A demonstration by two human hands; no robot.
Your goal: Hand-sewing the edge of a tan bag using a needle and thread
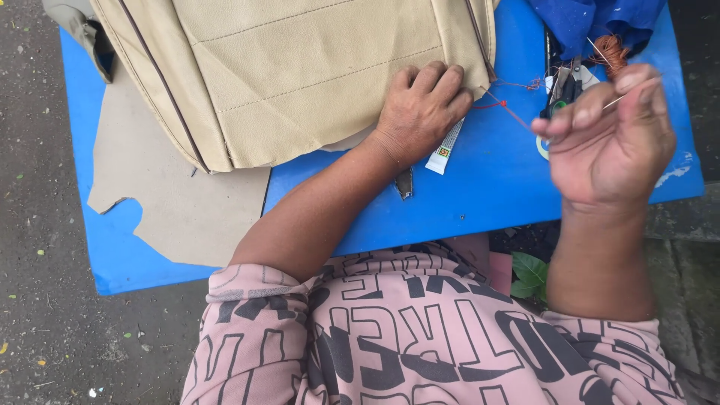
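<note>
what the view does not settle

the tan seat cover (300,67) runs past the top edge, so its full shape is not shown. the left hand (420,109) covers its lower right corner and the upper end of a small white tube (444,148). the right hand (611,139) is blurred; a thin needle (637,88) between its fingertips is barely discernible, and the red thread (504,105) fades out near it. the scissors (564,94) lie partly behind that hand. the blue cloth (592,19) and the orange thread spool (611,51) are cut by the top edge. the blue table (480,195) loses its near edge under the pink patterned shirt (420,330).
</note>
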